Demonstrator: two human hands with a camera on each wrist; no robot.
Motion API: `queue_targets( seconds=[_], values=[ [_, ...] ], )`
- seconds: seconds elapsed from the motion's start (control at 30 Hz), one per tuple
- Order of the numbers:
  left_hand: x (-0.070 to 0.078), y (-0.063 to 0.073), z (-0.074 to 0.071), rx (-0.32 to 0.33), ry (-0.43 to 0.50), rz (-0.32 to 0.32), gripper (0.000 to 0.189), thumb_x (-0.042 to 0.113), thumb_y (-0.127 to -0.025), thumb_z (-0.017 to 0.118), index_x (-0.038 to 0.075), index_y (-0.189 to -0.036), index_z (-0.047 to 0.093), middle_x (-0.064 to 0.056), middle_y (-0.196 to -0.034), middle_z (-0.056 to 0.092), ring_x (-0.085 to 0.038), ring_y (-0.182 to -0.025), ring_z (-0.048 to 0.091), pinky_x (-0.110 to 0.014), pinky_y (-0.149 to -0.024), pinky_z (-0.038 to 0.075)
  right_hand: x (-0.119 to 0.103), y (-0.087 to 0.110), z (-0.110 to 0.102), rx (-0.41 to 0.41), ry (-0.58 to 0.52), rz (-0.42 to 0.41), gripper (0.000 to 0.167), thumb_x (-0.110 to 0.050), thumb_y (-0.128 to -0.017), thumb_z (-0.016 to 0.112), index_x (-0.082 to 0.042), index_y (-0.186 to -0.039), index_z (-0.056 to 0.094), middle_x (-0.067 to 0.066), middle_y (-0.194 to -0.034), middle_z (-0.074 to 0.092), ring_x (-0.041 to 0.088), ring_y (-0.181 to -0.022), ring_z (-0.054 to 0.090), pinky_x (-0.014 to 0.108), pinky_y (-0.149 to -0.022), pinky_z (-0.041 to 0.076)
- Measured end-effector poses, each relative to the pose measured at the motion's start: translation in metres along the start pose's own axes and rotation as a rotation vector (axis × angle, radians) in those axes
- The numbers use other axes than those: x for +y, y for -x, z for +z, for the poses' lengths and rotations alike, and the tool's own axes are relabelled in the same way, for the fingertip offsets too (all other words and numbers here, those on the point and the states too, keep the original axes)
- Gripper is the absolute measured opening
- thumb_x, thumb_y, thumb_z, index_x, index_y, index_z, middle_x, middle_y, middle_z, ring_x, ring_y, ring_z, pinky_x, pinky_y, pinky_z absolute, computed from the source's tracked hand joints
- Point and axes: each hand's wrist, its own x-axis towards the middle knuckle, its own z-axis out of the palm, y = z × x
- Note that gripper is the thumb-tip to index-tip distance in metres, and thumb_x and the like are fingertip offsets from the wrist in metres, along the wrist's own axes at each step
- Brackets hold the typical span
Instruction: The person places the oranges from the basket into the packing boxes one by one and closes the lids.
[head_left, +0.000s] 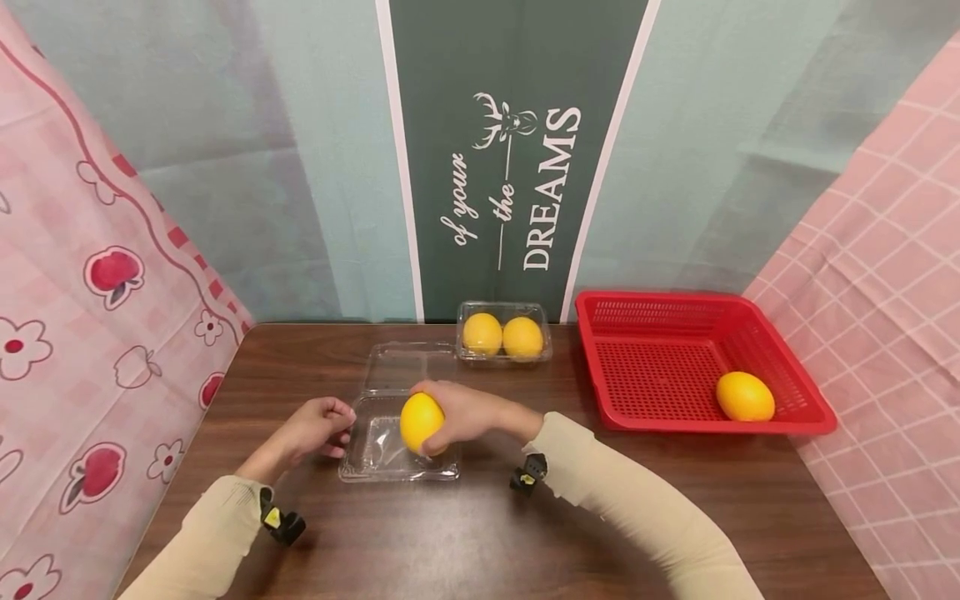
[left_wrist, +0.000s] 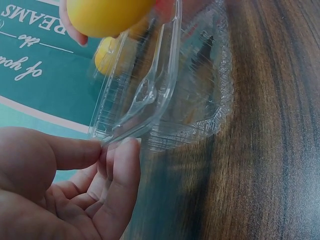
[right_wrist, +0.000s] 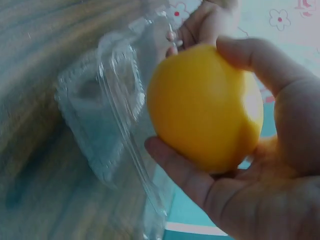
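Note:
In the head view, an open clear plastic clamshell box (head_left: 367, 473) lies on the brown table, its lid (head_left: 393, 367) folded back toward the curtain. My left hand (head_left: 318, 427) is at the box's left side; up close, the left wrist view shows thumb and fingertips pinching the clear rim (left_wrist: 145, 95). Over the tray my right hand (head_left: 468, 414) holds a round yellow fruit (head_left: 420, 421), like an orange. The thumb and fingers curl around this fruit (right_wrist: 205, 107) in the right wrist view. The fruit and hand hide part of the tray.
Behind stands a closed clear box (head_left: 504, 357) with two yellow fruits (head_left: 482, 333) inside. At the right is a red slotted basket (head_left: 660, 379) holding one yellow fruit (head_left: 745, 397). A printed curtain (head_left: 517, 50) hangs at the back table edge, with pink cloths at both sides.

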Motion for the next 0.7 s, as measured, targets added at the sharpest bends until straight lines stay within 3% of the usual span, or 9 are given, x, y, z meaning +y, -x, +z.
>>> queue_targets(
  seconds=[0.23, 0.5, 0.7],
  values=[
    [0.002, 0.001, -0.001, 0.001, -0.017, -0.002, 0.018, 0.002, -0.104, 0.053, -0.014, -0.111, 0.050, -0.007, -0.082, 0.057, -0.015, -0.073, 0.059, -0.030, -0.059, 0.061, 0.000, -0.010, 0.015, 0.024, -0.007, 0.069, 0.083, -0.027, -0.072, 0.087, -0.011, -0.143, 0.048, 0.003, -0.116, 0.059, 0.012, -0.095, 0.056, 0.025, -0.074, 0.052],
    [0.001, -0.001, -0.002, 0.003, -0.034, -0.020, 0.018, 0.003, -0.104, 0.051, -0.014, -0.111, 0.051, -0.008, -0.082, 0.057, -0.016, -0.074, 0.059, -0.031, -0.062, 0.063, -0.001, -0.024, 0.025, 0.014, 0.002, 0.037, 0.076, -0.022, -0.073, 0.088, -0.007, -0.137, 0.051, 0.002, -0.112, 0.062, 0.011, -0.093, 0.057, 0.023, -0.078, 0.051],
    [0.002, 0.000, -0.001, -0.001, -0.038, -0.025, 0.019, 0.003, -0.105, 0.051, -0.014, -0.112, 0.050, -0.008, -0.083, 0.057, -0.017, -0.075, 0.058, -0.032, -0.063, 0.063, -0.001, -0.032, 0.036, -0.005, 0.007, 0.062, 0.076, -0.024, -0.072, 0.090, -0.008, -0.136, 0.051, 0.000, -0.113, 0.061, 0.008, -0.094, 0.056, 0.021, -0.080, 0.050]
  ],
)
